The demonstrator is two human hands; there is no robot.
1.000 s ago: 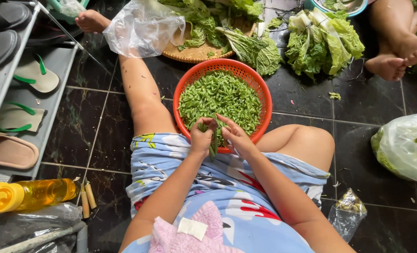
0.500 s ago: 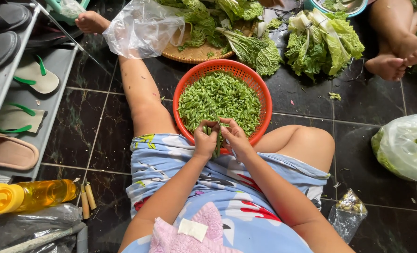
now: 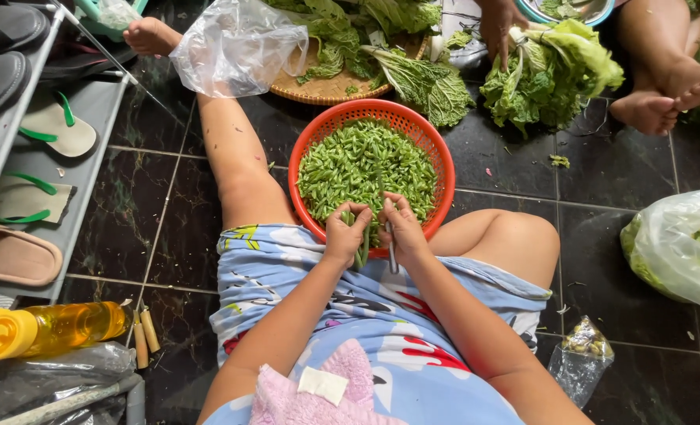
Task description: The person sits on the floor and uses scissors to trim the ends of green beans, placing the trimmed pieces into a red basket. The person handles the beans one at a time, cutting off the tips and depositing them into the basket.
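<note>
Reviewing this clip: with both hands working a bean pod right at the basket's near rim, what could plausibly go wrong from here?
The left hand and right hand work a green pod past the near rim of the orange basket, so pieces could drop onto the lap. The right hand seems to hold a thin blade-like tool close to the left fingers; a slip might nick them.

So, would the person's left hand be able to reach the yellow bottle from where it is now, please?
Probably yes: the left hand holds a green pod over the orange basket, and only bare floor lies toward the yellow bottle, though they would need to lean.
</note>
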